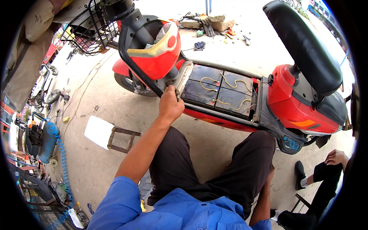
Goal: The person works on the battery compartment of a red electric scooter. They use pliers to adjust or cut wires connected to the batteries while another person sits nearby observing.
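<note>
My left hand (pixel 171 105) is closed at the front end of a red electric scooter's open floor compartment, near the steering column. A short, dark metallic piece (pixel 177 94) shows at its fingers; its kind is unclear. Beside that hand, several black batteries (pixel 199 86) sit side by side in the compartment. Yellow wires (pixel 232 104) run across their tops between the terminals. My right forearm (pixel 263 199) hangs down beside my right leg, and the hand itself is hidden behind the leg.
The scooter's black seat (pixel 306 50) is tipped up at the right. Left of my legs stands a low stool (pixel 100 132) with a white top. Gloves (pixel 207 28) and rubble lie beyond the scooter. Another person's hand (pixel 336 157) rests at the right. A blue coiled hose (pixel 61 149) hangs far left.
</note>
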The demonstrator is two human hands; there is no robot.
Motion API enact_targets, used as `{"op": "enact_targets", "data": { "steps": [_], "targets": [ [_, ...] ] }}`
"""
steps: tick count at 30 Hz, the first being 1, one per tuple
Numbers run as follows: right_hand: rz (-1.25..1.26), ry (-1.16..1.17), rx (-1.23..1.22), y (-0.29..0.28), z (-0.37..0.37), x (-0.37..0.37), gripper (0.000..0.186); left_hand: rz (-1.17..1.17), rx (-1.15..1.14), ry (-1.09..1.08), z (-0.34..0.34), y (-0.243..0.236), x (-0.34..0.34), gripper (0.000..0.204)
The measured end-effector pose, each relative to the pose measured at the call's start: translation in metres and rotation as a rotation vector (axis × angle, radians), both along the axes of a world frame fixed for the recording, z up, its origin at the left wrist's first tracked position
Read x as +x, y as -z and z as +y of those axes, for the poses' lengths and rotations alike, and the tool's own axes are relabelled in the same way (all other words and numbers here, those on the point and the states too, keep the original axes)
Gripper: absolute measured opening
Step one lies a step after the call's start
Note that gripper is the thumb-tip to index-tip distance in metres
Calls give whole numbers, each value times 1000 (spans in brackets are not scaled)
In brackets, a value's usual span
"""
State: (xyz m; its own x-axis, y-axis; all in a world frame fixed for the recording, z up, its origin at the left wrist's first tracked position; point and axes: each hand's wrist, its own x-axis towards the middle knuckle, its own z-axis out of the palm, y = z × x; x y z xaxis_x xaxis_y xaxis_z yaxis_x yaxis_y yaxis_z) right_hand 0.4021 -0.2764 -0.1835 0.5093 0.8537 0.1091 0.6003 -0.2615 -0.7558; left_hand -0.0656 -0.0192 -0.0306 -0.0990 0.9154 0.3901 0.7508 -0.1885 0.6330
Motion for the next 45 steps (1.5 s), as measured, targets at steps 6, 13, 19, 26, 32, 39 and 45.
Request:
{"op": "enact_targets", "data": {
  "steps": [6, 13, 19, 26, 32, 39, 45],
  "targets": [
    [62, 110, -237, -5, -39, 6, 34, 24, 95, -23, 1, 0, 3, 17],
    [234, 129, -318, 20, -105, 6, 33, -15, 84, 46, 0, -3, 8, 13],
    [187, -36, -402, 43, -144, -23, 27, -17, -1, 91, -5, -10, 8, 17],
    [240, 4, -487, 80, -165, -39, 26, -2, 14, 117, -7, -15, 10, 11],
    [264, 7, -515, 90, -163, -43, 26, 8, 65, 124, -9, -16, 13, 11],
    [269, 13, -512, 97, -166, -42, 25, -2, 67, 141, -10, -21, 16, 11],
    [258, 21, -513, 108, -168, -36, 25, 1, 96, 137, -9, -16, 14, 14]
  ]
}}
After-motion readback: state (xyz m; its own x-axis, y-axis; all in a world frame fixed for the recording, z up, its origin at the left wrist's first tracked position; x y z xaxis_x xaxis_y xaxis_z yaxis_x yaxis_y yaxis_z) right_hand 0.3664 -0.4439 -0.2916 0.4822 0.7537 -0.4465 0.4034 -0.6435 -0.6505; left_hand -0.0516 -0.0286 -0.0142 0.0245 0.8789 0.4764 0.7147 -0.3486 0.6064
